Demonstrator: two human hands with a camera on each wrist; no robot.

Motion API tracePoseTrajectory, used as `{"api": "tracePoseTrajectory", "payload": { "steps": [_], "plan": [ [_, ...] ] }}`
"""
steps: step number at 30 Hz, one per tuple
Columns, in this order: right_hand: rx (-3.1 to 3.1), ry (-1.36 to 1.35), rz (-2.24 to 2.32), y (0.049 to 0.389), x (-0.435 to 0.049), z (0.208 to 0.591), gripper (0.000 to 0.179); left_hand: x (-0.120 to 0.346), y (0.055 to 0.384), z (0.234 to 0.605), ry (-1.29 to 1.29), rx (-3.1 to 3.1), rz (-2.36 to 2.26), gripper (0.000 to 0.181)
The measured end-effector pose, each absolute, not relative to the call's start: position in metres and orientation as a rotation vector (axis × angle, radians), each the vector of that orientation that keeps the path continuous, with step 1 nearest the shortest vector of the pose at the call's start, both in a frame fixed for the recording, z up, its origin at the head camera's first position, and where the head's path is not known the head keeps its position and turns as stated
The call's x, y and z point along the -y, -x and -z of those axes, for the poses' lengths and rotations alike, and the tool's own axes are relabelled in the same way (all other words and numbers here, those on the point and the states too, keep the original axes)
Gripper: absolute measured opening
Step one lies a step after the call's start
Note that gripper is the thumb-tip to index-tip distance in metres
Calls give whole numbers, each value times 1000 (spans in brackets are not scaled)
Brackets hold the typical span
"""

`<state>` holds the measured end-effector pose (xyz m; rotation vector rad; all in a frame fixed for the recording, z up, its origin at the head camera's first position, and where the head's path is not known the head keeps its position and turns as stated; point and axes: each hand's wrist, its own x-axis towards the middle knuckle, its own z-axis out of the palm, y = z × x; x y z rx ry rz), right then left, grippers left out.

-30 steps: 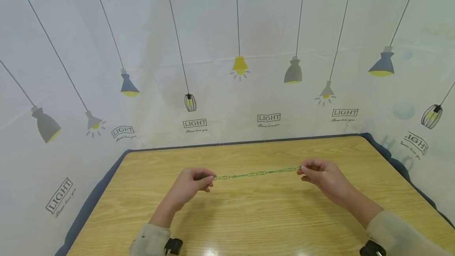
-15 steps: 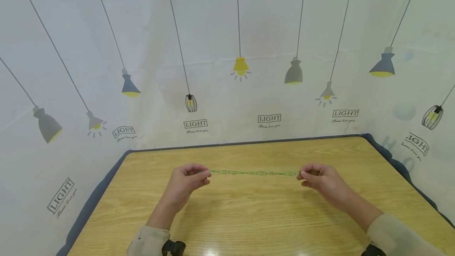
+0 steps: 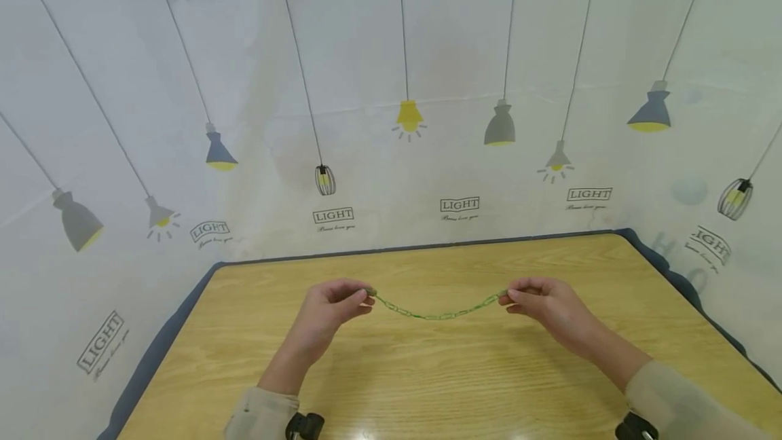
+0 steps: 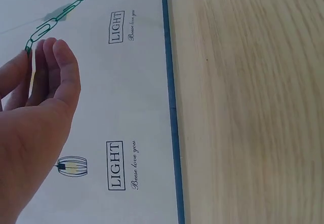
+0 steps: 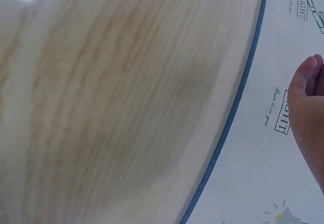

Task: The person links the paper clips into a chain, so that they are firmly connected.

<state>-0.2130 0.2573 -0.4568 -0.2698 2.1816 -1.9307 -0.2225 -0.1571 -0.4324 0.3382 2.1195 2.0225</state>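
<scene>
A chain of linked green paper clips [image 3: 440,317] hangs in a shallow curve between my two hands, above the wooden table. My left hand [image 3: 326,311] pinches its left end between thumb and index finger. At the other end, my right hand [image 3: 546,304] pinches the last clip in the same way. Seen from the left wrist, the paper clip chain [image 4: 44,29] rises up and right from the left hand's [image 4: 45,97] fingertips. Only the edge of the right hand [image 5: 310,107] shows in the right wrist view, with a short stretch of chain [image 5: 314,10] above it.
Below the hands lies the wooden tabletop [image 3: 427,379], with a dark blue edge [image 3: 379,248] along its back. A white sheet [image 3: 366,53] printed with hanging lamps surrounds it behind and at the sides. Black wrist cameras [image 3: 304,425] sit at the sleeves.
The chain was pulled nearly straight in both earlier frames and now sags in the middle. My hands have come closer together.
</scene>
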Motion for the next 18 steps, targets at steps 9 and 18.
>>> {"api": "tracePoseTrajectory", "payload": {
  "steps": [9, 18],
  "plan": [
    [-2225, 275, 1942, 215, -245, 441, 37, 136, 222, 420, -403, -2223, -1952, 28],
    [-2109, 306, 2083, 218, -226, 432, 17, 108, 222, 420, -490, -2227, -1949, 35]
  ]
}}
